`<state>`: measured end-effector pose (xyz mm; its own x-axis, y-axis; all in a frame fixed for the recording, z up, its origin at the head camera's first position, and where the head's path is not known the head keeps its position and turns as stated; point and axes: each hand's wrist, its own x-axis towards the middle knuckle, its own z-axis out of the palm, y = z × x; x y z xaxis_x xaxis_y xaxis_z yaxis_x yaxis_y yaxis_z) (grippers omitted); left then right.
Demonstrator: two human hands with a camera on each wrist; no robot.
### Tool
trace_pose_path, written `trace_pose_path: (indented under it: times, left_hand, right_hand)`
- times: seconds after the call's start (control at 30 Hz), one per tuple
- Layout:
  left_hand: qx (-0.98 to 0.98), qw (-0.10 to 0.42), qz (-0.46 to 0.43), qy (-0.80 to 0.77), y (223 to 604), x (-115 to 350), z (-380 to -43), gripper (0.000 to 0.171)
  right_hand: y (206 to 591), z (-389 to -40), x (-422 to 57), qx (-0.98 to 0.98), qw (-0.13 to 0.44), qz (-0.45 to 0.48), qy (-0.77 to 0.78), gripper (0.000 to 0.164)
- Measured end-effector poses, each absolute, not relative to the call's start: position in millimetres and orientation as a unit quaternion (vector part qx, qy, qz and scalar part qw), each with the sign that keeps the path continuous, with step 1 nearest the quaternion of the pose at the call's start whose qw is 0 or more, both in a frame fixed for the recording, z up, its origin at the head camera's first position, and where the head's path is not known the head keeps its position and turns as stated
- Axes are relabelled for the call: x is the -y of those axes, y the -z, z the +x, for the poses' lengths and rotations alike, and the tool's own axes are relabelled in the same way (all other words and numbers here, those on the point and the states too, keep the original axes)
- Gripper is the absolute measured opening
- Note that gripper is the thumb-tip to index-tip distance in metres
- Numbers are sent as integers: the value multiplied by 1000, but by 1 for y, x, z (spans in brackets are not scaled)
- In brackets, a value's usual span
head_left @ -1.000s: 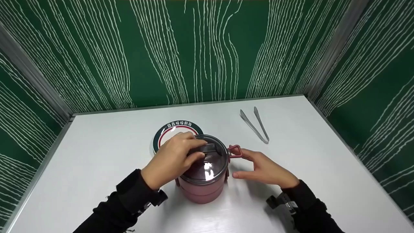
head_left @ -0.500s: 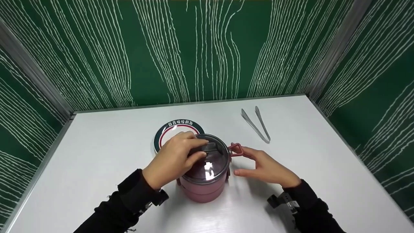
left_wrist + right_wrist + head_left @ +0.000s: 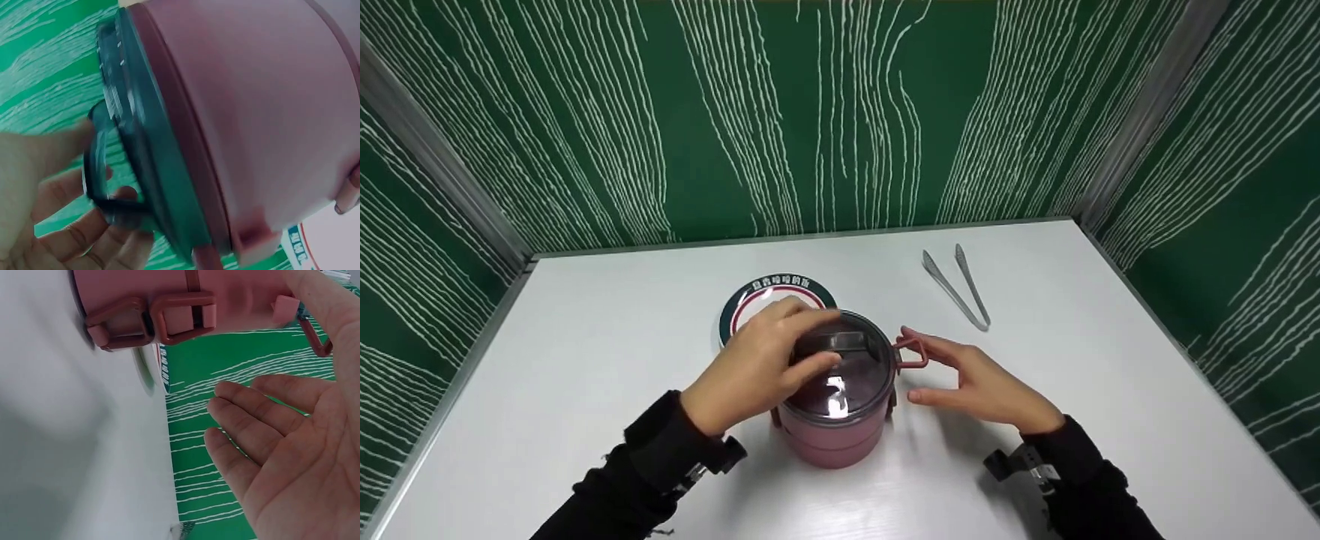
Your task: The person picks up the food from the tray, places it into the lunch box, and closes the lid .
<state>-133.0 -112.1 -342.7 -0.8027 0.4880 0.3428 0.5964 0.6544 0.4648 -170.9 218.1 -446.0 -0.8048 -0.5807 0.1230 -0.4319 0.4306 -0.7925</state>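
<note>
A pink stacked lunch box stands upright on the table under a dark see-through lid. My left hand is over the lid, thumb and index finger spread on either side of its handle. In the left wrist view the fingers lie loosely around that handle, not clenched. A pink latch sticks out from the box's right side. Close beside it is my right hand, thumb and fingers apart. Seen from the right wrist, its fingers are loosely extended. Lower latches lie against the box.
A white plate with a dark green and red rim is partly hidden behind the box and my left hand. Metal tongs lie spread at the back right of the white table. Green walls with white lines surround it.
The left index finger has lifted away from the thumb, widening the gap around the lid handle. The raised latch has tilted slightly downward. My right hand has barely moved; the whole view shifts slightly.
</note>
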Motion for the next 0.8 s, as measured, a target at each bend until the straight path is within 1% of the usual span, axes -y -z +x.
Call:
trace_pose_path:
  times: [0.1,0.17,0.23,0.27,0.33,0.4,0.5,0.57,0.63,0.8]
  left_hand:
    - [904,86,-271,318,342,131,-132,73]
    - [904,78,-253,337,345,146,-130,86]
    - [903,65,-243,349,351,160,-127,93]
    - [904,59,-240,350,355,165,-126,93]
    - [906,50,-234,350,363,174,-124,87]
    - [903,50,-234,358,373,179,-124,74]
    - [891,48,-237,385,384,179,-125,54]
    - [879,46,-241,409,390,176,-126,46]
    - [869,42,-238,432,394,174,-127,43]
    - [863,55,-224,449,401,176,-128,42]
  right_hand:
    - [439,-170,-221,-847,60,-296,438,83]
    - [434,-168,-222,-847,31,-296,439,82]
    - [427,-166,-222,-844,-1,-298,445,82]
    - [423,-165,-221,-842,-16,-301,449,82]
    - [417,-163,-217,-837,-42,-308,450,83]
    - [413,-162,-210,-835,-53,-316,446,83]
    - [411,-162,-200,-836,-47,-326,439,81]
    - [412,-163,-196,-835,-37,-329,439,78]
    - [415,-163,-194,-830,-35,-336,444,73]
    - [419,-165,-191,-814,-37,-353,459,63]
